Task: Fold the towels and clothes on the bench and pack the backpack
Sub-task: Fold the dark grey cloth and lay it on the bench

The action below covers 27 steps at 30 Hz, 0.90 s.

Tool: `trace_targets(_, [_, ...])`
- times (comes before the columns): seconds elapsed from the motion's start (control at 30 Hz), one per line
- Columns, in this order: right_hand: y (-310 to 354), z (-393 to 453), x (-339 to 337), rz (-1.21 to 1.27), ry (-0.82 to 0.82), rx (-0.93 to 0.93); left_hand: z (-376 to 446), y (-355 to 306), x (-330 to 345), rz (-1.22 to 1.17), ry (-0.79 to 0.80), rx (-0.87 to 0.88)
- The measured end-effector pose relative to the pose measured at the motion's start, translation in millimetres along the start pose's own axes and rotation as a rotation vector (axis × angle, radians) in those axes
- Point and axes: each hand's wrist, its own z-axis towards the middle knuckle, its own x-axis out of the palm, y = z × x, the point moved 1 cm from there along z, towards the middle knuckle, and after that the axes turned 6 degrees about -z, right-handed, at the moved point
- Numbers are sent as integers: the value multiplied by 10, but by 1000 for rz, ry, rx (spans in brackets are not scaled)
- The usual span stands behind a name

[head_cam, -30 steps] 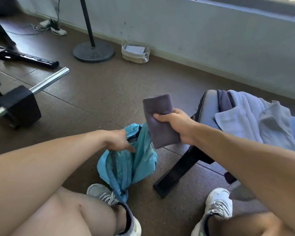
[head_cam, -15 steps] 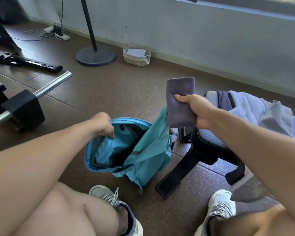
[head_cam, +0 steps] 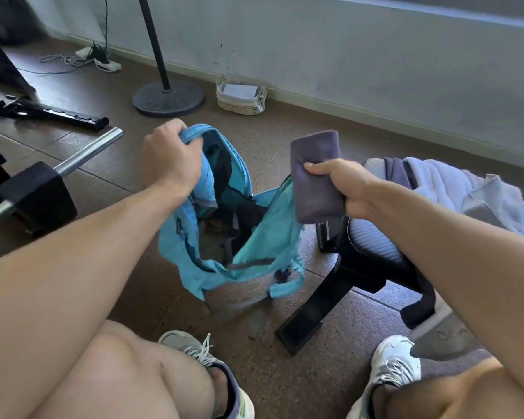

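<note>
The brown floor (head_cam: pixel 285 131) fills most of the view, running back to a pale wall (head_cam: pixel 375 55). On the right stands the padded counter (head_cam: pixel 372 240) on a black frame, with a heap of pale blue and grey clothes (head_cam: pixel 454 189) lying unfolded across its top. In the middle, over the floor, hangs the turquoise backpack (head_cam: pixel 273 237), its main compartment gaping wide and dark inside. The left hand (head_cam: pixel 170 158) grips the backpack's upper rim, fingers curled round the fabric, holding it up. The right hand (head_cam: pixel 342 189) clutches a folded grey towel (head_cam: pixel 315 173) just beside the open mouth of the backpack, touching its right edge. A chrome barbell (head_cam: pixel 88 152) lies at the left, a round stand base (head_cam: pixel 168 98) and a small wicker basket (head_cam: pixel 241 101) sit near the wall, and two white sneakers (head_cam: pixel 394 367) show below.
</note>
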Motion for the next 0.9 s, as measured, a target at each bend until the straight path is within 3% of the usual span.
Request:
trace_targets(0.1, [-148, 62, 97, -274, 26, 21, -53, 15, 150, 104, 146, 62])
trace_targets(0.2, [-250, 156, 160, -650, -23, -78, -212, 52, 339, 266, 339, 78])
trace_targets(0.3, [-299, 212, 227, -1015, -78, -166, -390, 180, 537, 322, 532, 9])
trace_targets(0.4, [-383, 261, 330, -1172, -91, -176, -484, 303, 666, 318, 669, -77])
trace_targets(0.53, [-502, 274, 406, -1235, -153, -131, -539, 296, 718, 297, 684, -93])
trace_targets(0.63, [-562, 197, 486, -1434, -183, -207, -580, 276, 740, 290, 676, -82])
trace_targets(0.8, [-537, -32, 735, -1797, -33, -328, -544, 325, 761, 200, 667, -148])
trace_targets(0.9, [-592, -75, 777, -1864, 58, -355, -429, 344, 688, 86, 546, -194])
